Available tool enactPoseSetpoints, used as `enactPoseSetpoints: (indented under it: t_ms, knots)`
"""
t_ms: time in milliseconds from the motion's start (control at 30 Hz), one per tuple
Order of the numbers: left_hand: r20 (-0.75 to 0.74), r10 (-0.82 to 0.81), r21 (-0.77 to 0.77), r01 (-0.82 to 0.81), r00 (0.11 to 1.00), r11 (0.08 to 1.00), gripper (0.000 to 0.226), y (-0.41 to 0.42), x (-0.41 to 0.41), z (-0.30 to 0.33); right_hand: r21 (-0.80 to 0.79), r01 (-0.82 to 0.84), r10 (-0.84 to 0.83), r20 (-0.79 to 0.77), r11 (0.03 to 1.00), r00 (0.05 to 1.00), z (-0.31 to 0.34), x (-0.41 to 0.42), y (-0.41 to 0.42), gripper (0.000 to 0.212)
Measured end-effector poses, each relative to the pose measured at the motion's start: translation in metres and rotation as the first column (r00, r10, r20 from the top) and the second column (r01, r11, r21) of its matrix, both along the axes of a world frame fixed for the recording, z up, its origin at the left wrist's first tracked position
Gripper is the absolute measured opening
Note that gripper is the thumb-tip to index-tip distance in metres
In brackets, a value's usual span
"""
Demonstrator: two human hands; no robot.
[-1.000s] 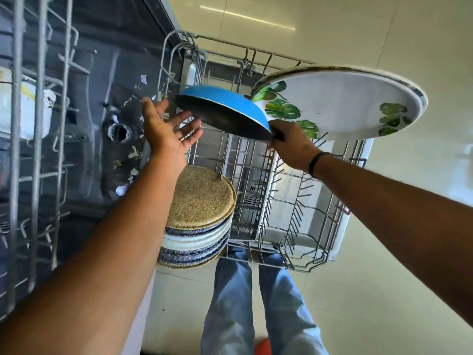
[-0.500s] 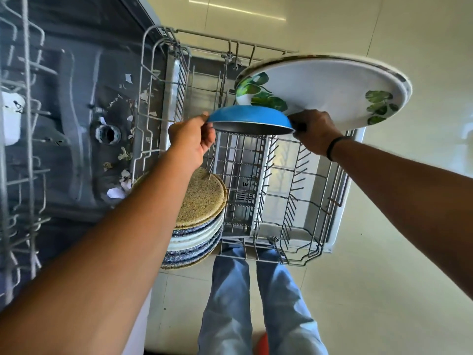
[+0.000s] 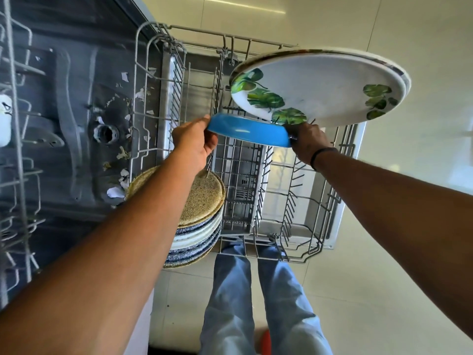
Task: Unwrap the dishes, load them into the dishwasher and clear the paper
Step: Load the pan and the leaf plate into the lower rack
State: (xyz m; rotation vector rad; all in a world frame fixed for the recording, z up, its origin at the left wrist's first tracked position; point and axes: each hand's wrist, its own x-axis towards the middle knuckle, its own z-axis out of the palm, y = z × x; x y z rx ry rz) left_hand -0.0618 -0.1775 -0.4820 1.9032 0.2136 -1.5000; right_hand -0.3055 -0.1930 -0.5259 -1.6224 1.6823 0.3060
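Tiled floor below; rack (image 3: 294,219) holds plates (image 3: 202,216) lower centre, both hands (image 3: 195,142) (image 3: 305,140) clamp fingers on bowl (image 3: 249,133); scraps (image 3: 115,192) remain.

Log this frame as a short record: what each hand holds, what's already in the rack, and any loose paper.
left hand: grips one edge of the blue bowl
right hand: grips the opposite edge of the bowl
bowl position: over the lower rack
loaded: stack of speckled plates; leaf-print plates standing on edge
paper: torn scraps on the dishwasher floor
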Motion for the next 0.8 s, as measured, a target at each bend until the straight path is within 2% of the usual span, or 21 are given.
enactPoseSetpoints:
  t_ms: [233, 533, 800]
  knots:
    - [0.021, 0.025, -0.045, -0.024, 0.999, 0.999, 0.013, 0.002, -0.012, 0.0, 0.062, -0.02, 0.018, 0.026, 0.998, 0.999, -0.006, -0.005, -0.003, 0.04]
    - [0.009, 0.044, -0.081, -0.043, 0.999, 0.996, 0.019, 0.015, -0.015, -0.006, -0.078, -0.035, 0.039, 0.056, 0.996, 0.998, 0.001, -0.029, 0.003, 0.042]
    - [-0.004, 0.044, -0.07, -0.044, 0.999, 0.997, 0.026, 0.02, -0.02, -0.004, -0.046, -0.002, 0.005, 0.056, 0.999, 0.998, 0.005, -0.034, 0.013, 0.036]
